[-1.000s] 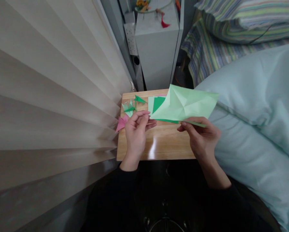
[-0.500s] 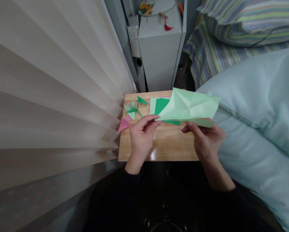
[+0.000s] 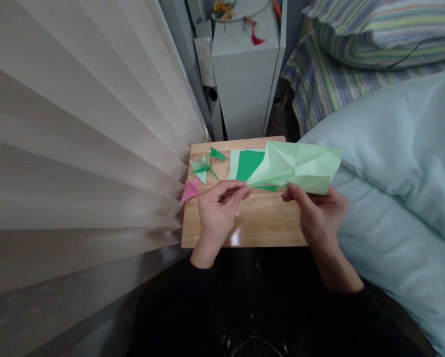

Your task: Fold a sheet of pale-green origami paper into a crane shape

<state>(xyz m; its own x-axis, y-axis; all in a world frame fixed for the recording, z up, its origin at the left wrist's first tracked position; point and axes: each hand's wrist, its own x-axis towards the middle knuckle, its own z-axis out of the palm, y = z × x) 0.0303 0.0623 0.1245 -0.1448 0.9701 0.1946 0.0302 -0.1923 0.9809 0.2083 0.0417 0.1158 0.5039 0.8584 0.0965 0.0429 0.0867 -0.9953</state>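
A creased light green sheet of origami paper (image 3: 300,161) is held up above the small wooden table (image 3: 267,218). My left hand (image 3: 222,206) pinches its left corner between thumb and fingertips. Along the lower edge, my right hand (image 3: 321,210) grips the sheet, thumb in front and fingers behind. Crease lines meet near the sheet's middle, and its lower right part is bent over. Beneath and behind it lie flat sheets of paper, a dark green one (image 3: 249,166) on a paler one (image 3: 233,161); the held sheet partly hides them.
Folded green paper pieces (image 3: 203,168) and a pink folded piece (image 3: 190,190) lie at the table's left end. A pleated curtain (image 3: 95,148) borders the left side. Pale blue bedding (image 3: 393,163) presses close on the right. A white cabinet (image 3: 244,84) stands behind.
The light green sheet has tilted and its upper edge has dropped slightly, with more of the lower right part showing. Both hands keep their hold, shifted a little to the right.
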